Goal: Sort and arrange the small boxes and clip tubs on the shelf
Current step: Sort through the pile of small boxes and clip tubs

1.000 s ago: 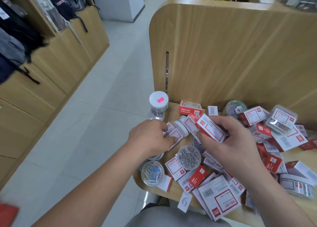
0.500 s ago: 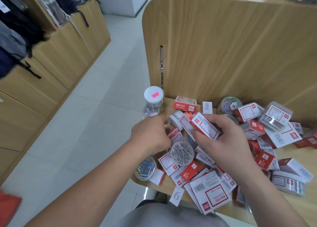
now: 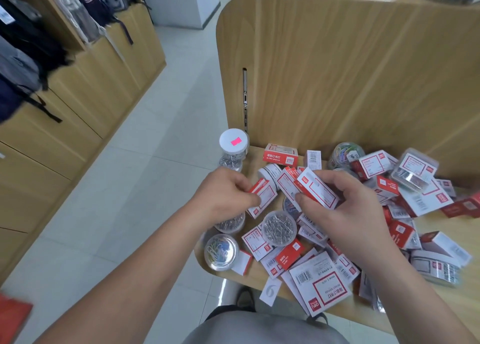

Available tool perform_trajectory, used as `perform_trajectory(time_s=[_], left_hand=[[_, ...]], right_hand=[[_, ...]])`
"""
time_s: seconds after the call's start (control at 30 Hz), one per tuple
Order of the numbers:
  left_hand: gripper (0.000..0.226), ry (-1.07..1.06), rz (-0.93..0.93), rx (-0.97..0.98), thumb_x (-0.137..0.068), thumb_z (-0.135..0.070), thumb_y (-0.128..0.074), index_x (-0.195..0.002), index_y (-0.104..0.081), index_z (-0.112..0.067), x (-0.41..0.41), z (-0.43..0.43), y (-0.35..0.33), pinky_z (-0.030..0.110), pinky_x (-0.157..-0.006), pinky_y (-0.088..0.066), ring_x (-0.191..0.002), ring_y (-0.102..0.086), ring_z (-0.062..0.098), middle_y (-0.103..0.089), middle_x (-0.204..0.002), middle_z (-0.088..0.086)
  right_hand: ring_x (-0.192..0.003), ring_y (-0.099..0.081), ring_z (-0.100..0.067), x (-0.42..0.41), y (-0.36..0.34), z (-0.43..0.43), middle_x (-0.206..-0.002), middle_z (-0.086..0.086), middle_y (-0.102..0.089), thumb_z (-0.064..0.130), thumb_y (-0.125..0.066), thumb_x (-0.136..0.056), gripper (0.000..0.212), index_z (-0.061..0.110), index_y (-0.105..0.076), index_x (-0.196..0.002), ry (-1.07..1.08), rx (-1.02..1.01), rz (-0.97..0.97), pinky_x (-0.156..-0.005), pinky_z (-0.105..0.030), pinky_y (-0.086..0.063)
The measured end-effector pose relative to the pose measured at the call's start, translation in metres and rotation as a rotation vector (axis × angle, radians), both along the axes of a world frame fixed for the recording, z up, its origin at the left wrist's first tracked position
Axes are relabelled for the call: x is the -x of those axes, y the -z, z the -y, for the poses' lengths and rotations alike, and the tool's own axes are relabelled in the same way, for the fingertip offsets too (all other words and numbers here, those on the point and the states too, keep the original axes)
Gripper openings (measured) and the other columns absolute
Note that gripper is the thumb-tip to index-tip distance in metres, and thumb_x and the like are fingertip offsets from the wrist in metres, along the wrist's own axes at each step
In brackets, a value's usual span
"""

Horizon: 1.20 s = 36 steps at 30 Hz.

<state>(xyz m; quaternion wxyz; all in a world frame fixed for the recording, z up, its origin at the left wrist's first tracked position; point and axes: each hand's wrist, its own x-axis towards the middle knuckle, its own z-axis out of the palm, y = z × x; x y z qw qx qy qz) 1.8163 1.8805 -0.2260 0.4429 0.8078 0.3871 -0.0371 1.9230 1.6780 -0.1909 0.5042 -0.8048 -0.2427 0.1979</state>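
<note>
A heap of small red-and-white staple boxes and round clear clip tubs covers the wooden shelf (image 3: 441, 289). My left hand (image 3: 223, 195) pinches one small red-and-white box (image 3: 263, 195) at its left end, just above the heap. My right hand (image 3: 345, 208) grips a stack of two or three similar boxes (image 3: 315, 190) between thumb and fingers. A tall clear tub with a white lid and pink sticker (image 3: 233, 146) stands at the shelf's back left corner. Below my hands lie a tub of silver clips (image 3: 279, 228) and a tub of coloured clips (image 3: 220, 251).
A tall wooden back panel (image 3: 350, 71) rises behind the shelf. One red staple box (image 3: 280, 156) lies flat at the back. More boxes and a clear plastic case (image 3: 415, 171) pile up at the right. Tiled floor and wooden cabinets with hanging bags lie to the left.
My left hand has lifted a small box out of the heap and moved it toward the stack in my right hand. The right hand holds its boxes in about the same place.
</note>
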Motion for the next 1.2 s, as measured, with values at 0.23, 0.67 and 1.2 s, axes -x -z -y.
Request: perform_trajectory(time_s=[0.23,0.67,1.2], left_hand=[[0.007,-0.123,0.243,0.069,-0.074,-0.031,-0.083,-0.079,-0.079,-0.028,0.013,-0.005,0.000,0.039,-0.072,-0.058,-0.065,-0.066,0.011,-0.074,-0.073,-0.003],[0.005,0.065,0.677,0.041,-0.085,-0.030,-0.072,-0.090,-0.073,-0.028,-0.024,0.062,-0.071,0.030,-0.060,-0.047,-0.064,-0.057,0.011,-0.067,-0.077,0.001],[0.022,0.661,0.304,-0.247,-0.099,-0.046,-0.048,-0.111,-0.056,-0.030,-0.085,0.334,0.006,0.038,-0.088,-0.047,-0.105,-0.055,0.017,-0.057,-0.107,-0.008]], right_hand=[[-0.089,-0.071,-0.005,0.013,-0.003,-0.002,-0.097,0.011,-0.073,0.023,-0.085,-0.081,0.028,0.035,-0.073,-0.103,0.026,-0.018,-0.009,-0.079,-0.040,-0.062],[-0.085,-0.070,-0.006,-0.008,-0.037,0.039,-0.093,0.010,-0.073,0.021,-0.084,-0.078,0.027,0.036,-0.072,-0.097,0.219,-0.019,0.147,-0.075,-0.033,-0.059],[-0.068,-0.066,-0.001,-0.087,0.029,0.286,-0.078,0.014,-0.072,0.029,-0.079,-0.078,0.014,0.030,-0.072,-0.090,0.528,0.281,-0.056,-0.052,-0.018,-0.046]])
